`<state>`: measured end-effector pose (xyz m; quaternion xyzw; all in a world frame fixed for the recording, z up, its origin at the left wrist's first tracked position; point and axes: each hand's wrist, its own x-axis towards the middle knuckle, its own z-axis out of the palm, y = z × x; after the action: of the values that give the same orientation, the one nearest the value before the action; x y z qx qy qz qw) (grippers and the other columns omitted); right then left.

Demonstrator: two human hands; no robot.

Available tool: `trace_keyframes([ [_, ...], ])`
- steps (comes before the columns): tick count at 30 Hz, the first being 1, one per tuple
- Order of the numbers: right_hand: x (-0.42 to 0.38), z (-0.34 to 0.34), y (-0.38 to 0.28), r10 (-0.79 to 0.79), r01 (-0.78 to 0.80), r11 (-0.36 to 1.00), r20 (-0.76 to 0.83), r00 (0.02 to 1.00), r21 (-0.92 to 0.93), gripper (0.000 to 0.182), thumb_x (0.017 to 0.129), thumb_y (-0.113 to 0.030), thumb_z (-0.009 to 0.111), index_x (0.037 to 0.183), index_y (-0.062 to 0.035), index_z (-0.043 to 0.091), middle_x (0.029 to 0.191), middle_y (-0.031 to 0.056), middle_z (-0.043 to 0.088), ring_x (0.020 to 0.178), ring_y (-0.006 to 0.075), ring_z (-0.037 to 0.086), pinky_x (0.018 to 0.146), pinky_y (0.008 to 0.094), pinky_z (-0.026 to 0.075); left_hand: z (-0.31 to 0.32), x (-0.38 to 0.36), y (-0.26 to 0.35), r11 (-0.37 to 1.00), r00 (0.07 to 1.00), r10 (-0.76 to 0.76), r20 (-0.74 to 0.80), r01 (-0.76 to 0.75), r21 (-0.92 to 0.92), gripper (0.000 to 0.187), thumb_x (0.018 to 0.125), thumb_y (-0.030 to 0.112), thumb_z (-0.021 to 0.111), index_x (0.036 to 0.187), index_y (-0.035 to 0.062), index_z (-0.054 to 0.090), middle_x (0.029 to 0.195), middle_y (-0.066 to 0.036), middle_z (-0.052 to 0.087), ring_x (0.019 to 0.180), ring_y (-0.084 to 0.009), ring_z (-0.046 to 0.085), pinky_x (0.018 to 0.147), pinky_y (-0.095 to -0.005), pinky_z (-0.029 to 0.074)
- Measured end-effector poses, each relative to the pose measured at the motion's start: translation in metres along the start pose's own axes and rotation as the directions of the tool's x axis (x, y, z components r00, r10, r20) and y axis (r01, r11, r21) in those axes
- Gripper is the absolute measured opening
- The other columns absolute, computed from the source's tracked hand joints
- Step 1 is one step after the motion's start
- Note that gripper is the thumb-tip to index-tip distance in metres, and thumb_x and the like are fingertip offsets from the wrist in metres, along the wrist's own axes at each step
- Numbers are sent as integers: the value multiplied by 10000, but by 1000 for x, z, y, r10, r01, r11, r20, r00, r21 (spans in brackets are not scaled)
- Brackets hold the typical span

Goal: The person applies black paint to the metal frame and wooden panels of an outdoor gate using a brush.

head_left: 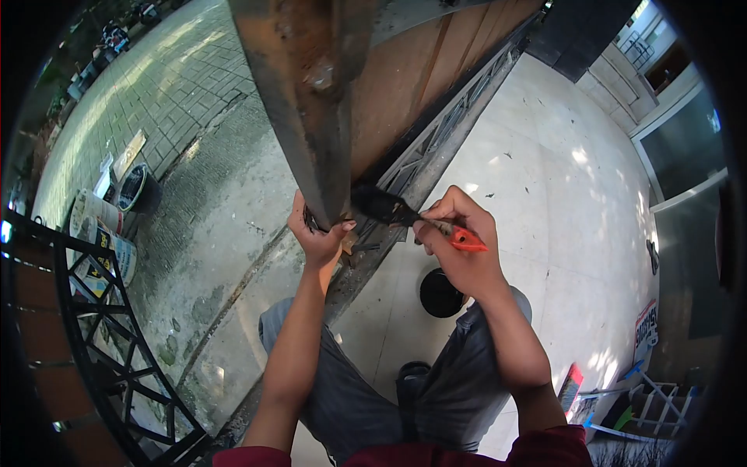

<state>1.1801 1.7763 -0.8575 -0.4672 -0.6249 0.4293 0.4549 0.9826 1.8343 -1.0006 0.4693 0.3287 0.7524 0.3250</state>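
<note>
My right hand (472, 253) is closed around a paintbrush (383, 207) with a red handle end and black-coated bristles. The bristles are against or very close to the dark metal frame of a gate (311, 101), which has rusty patches and wooden panels; exact contact is hard to make out. My left hand (319, 243) grips the lower end of the gate's upright, with dark smears on the fingers. Below my right hand, a round black container (441, 293) stands on the tiles between my knees.
Buckets (97, 214) and a dark pail (138, 189) stand on the concrete at left. A black lattice gate section (117, 335) curves along the lower left. Pale tiles (560, 202) extend rightward to glass doors (685, 148). A folded rack (654, 405) lies at lower right.
</note>
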Motion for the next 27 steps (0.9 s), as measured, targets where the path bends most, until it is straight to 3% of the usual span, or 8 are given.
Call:
trace_keyframes([
  [7,3,-4,4,3,2,998,-78,997,59,187,863,49,661,828,-13,488,738,6,548,723,18,504,639,199,407,1,0,2,998,1000,0,30,2,-55,747,739,432,853,1186,-68,525,887,-26,621,656,-78,592,589,-237,510],
  [11,0,-6,-2,-21,30,985,-50,998,170,210,854,42,670,822,-14,470,740,11,560,718,12,502,634,203,414,-1,-4,-4,993,999,-53,5,53,-102,759,736,464,853,1179,-60,527,926,-28,620,735,-83,603,607,-226,503],
  [13,3,-7,5,-31,41,996,-124,992,75,218,841,26,685,817,-10,472,730,20,566,695,15,500,614,209,419,-6,-4,-4,992,998,-65,13,63,113,994,619,736,786,1181,-40,524,1165,-154,633,930,-186,637,821,-328,518],
  [15,3,-4,10,-214,210,975,-54,975,-70,216,824,18,693,818,-4,478,712,30,562,672,21,492,593,213,417,-8,-3,-4,996,997,-63,36,60,65,919,664,640,818,1208,-32,508,1115,-92,611,940,-153,609,801,-299,508],
  [17,-1,-10,0,-194,191,979,-33,981,-77,190,825,39,683,820,0,498,727,35,573,686,37,514,615,225,421,-9,-4,-1,998,996,-56,62,55,19,853,708,543,850,1236,-24,493,1065,-30,589,949,-120,582,781,-270,498],
  [19,-2,-10,-1,-175,173,981,-14,985,-87,166,827,61,673,823,4,517,743,40,584,700,53,535,638,236,424,-4,-6,8,976,977,-214,14,214,44,1001,666,649,825,1316,-10,442,1135,-58,588,1010,-156,590,886,-316,484],
  [22,3,-9,6,-246,246,967,0,969,-65,176,817,51,685,825,4,515,751,45,586,729,53,551,657,231,431,-16,-5,-4,992,990,-124,68,122,34,1112,651,765,735,1383,2,392,1210,-92,590,1102,-187,578,957,-349,463],
  [27,6,-16,7,-210,210,978,6,978,-9,181,803,61,689,830,21,515,764,54,586,790,58,592,694,228,454,-15,0,12,977,967,-211,142,215,-15,1137,685,864,583,1416,19,372,1273,-127,582,1162,-201,559,1004,-368,438],
])
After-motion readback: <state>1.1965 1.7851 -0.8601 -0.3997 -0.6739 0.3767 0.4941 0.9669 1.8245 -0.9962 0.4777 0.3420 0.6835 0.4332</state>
